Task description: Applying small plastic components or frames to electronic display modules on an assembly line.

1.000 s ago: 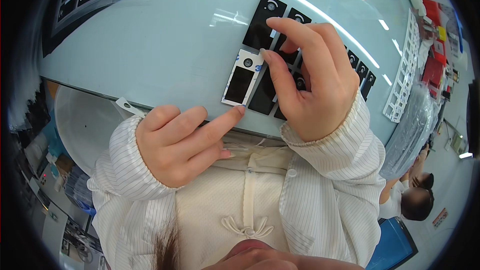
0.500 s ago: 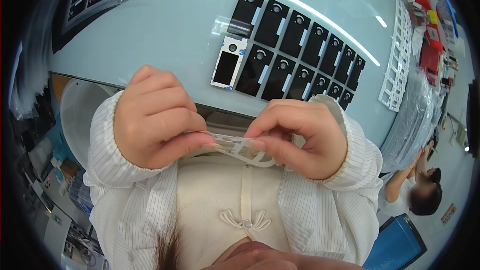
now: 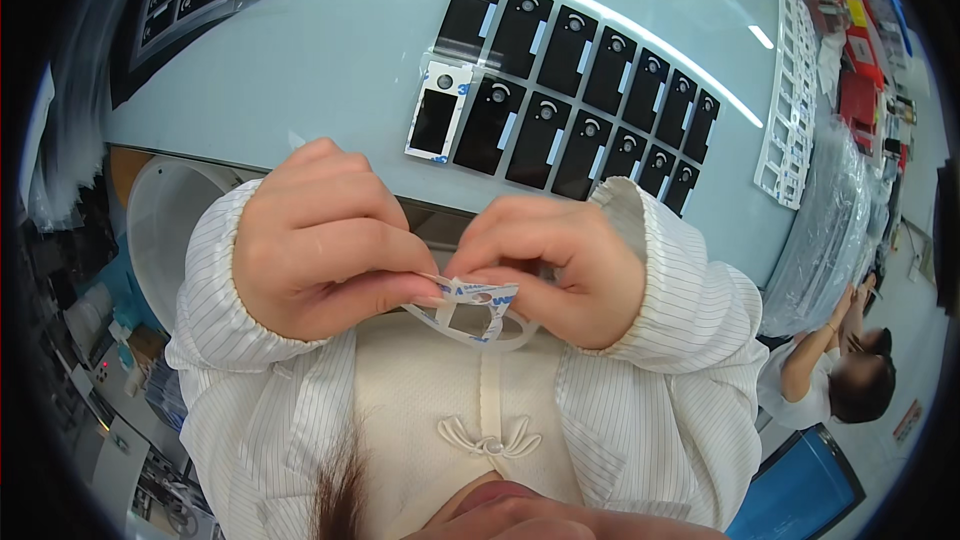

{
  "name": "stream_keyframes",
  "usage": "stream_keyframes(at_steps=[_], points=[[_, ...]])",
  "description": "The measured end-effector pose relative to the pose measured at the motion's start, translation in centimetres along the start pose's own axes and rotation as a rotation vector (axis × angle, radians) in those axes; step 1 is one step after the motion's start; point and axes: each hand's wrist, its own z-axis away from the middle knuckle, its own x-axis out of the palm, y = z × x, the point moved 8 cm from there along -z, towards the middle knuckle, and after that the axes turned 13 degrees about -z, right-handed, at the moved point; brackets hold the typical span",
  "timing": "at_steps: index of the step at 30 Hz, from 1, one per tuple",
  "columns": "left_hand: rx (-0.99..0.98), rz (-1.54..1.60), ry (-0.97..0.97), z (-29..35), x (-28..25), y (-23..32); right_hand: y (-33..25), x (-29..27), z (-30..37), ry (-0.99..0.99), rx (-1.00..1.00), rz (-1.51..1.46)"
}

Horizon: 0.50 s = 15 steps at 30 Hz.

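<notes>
Between my hands, over my lap just off the table edge, is a thin frame-shaped adhesive piece (image 3: pixel 484 296) with a white, blue-printed backing and cut-out openings. A pale curved strip hangs below it. My left hand (image 3: pixel 322 245) is closed, thumb and fingers pinching its left end. My right hand (image 3: pixel 565 265) is closed at its upper right side, the fingertips partly hidden. Beyond them on the table lie two rows of black rectangular panels (image 3: pixel 572 50), each with a round hole and a pale tab. A panel at the near left bears a white-and-blue adhesive frame (image 3: pixel 460 105).
A pale table (image 3: pixel 300 70) spans the front. Black sheets of panels in clear plastic (image 3: pixel 190 0) lie at the far left. On the right are a white cut-out sheet (image 3: pixel 787 100) and clear plastic bags (image 3: pixel 820 230). A white bin (image 3: pixel 165 210) stands left; another person (image 3: pixel 835 370) is at right.
The adhesive piece has tilted so its blue-printed backing shows more. My right hand has moved left, closer to my left hand. The panels appear slightly further left in view.
</notes>
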Motion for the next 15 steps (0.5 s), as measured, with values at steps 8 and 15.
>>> stream_keyframes(at_steps=[8, 15], points=[[-0.153, -0.034, -0.080, 0.7, 0.2, -1.1, -4.0, -1.3, 1.5, 0.178, -0.154, 0.294], [-0.130, -0.015, -0.103, 0.5, 0.5, -1.5, -5.0, -0.2, 1.7, 0.166, -0.561, 0.535]])
